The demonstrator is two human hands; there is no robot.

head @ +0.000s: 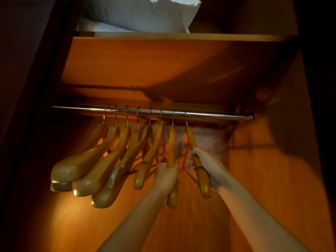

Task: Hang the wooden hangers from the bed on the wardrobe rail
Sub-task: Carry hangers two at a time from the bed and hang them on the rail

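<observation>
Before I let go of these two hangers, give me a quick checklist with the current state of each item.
1. Hook of right-hand hanger over the rail: ok.
2. Hook of left-hand hanger over the rail: ok.
3. Right hand gripping its hanger: ok.
4. Left hand gripping its hanger: ok.
5. Free rail to the right of the last hook: ok.
6. More hangers waiting on the bed: cannot tell.

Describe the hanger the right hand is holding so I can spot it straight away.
Find the chrome wardrobe rail running under the wooden shelf. Eight wooden hangers hang from it in a row; take the last one at the right end. It is the one gripped by the right hand, and it hangs a little apart from its neighbour, which the left hand holds.
</observation>
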